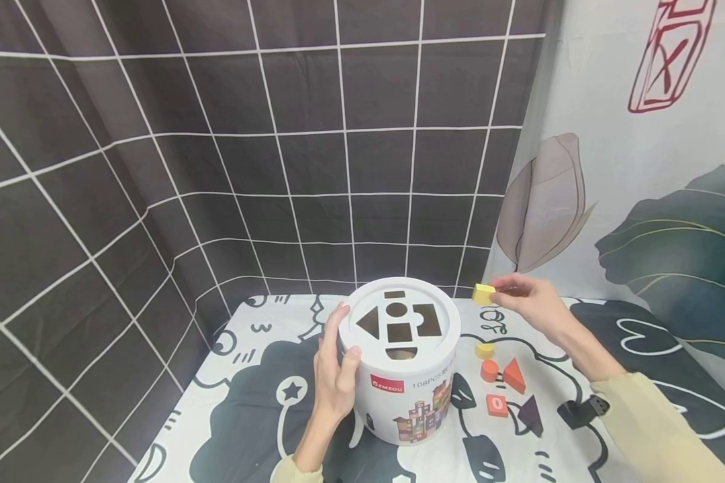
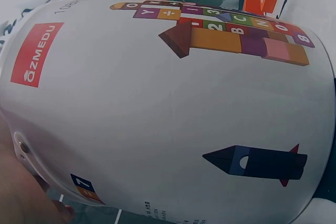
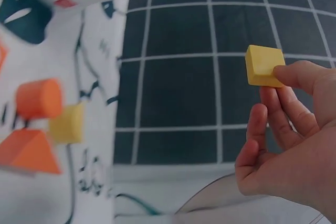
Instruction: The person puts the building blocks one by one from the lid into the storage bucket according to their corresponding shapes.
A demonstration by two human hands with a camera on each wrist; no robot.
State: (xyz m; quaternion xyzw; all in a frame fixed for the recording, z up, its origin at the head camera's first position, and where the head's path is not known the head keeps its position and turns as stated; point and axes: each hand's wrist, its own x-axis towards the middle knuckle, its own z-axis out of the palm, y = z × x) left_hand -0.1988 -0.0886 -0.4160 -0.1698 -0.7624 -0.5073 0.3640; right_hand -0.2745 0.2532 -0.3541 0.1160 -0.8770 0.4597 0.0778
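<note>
A white bucket stands upright, its white lid cut with shaped holes, including a triangle, a circle and rectangles. My left hand rests against its left side, thumb at the lid's near rim and fingers extended along the edge. To the right of the bucket, my right hand pinches a yellow block above the cloth. In the right wrist view the thumb presses one face of that cube-like block, with fingertips beneath it. Printed coloured blocks decorate the bucket wall in the left wrist view.
Loose blocks lie right of the bucket: a yellow block, an orange cylinder, an orange triangular block, an orange block marked 0 and a dark purple triangular block. A dark gridded curtain hangs behind the patterned cloth.
</note>
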